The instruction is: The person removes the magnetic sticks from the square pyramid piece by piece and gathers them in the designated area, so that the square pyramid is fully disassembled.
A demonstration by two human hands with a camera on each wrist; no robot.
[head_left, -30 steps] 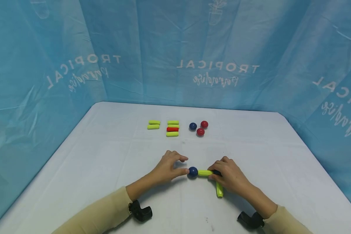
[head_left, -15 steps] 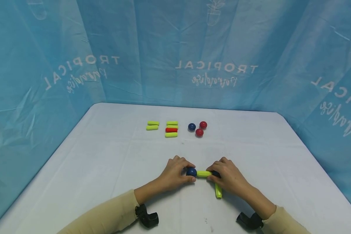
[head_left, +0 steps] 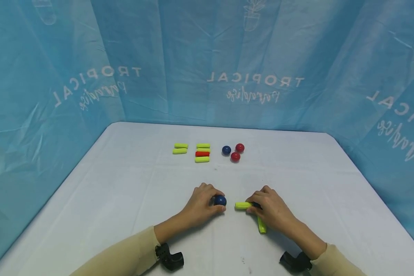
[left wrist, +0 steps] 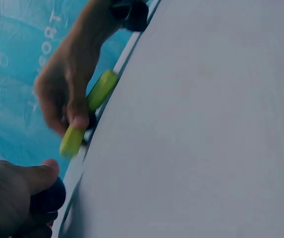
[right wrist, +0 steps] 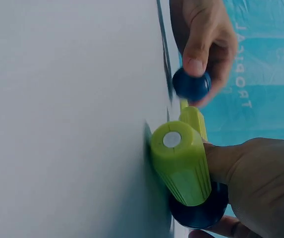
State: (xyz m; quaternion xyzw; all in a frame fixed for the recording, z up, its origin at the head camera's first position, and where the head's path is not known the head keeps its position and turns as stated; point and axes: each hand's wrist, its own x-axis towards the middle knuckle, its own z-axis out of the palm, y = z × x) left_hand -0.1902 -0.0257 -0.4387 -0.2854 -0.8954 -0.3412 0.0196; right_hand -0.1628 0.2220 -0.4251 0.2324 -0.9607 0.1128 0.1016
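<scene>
My left hand (head_left: 201,204) pinches a blue ball (head_left: 220,201) between thumb and fingers, just above or on the white table; I cannot tell which. To its right, apart from the ball, a yellow-green ribbed rod (head_left: 242,206) points leftward from my right hand (head_left: 273,207). That hand grips a second dark blue ball (right wrist: 201,210), which joins this rod to another yellow-green rod (head_left: 262,225) slanting toward me. In the right wrist view a silvery disc shows in the near rod's end. My right fingers hide much of the joint.
Farther back on the white table (head_left: 141,172) lie several yellow-green rods (head_left: 180,151) and one red rod (head_left: 202,154). Beside them sit a blue ball (head_left: 226,150) and two red balls (head_left: 235,156). A blue printed curtain (head_left: 193,103) rises behind the table.
My left hand first closed round the blue ball at the rod's left end, then drew it leftward, opening a gap. The rods in my right hand have turned slightly.
</scene>
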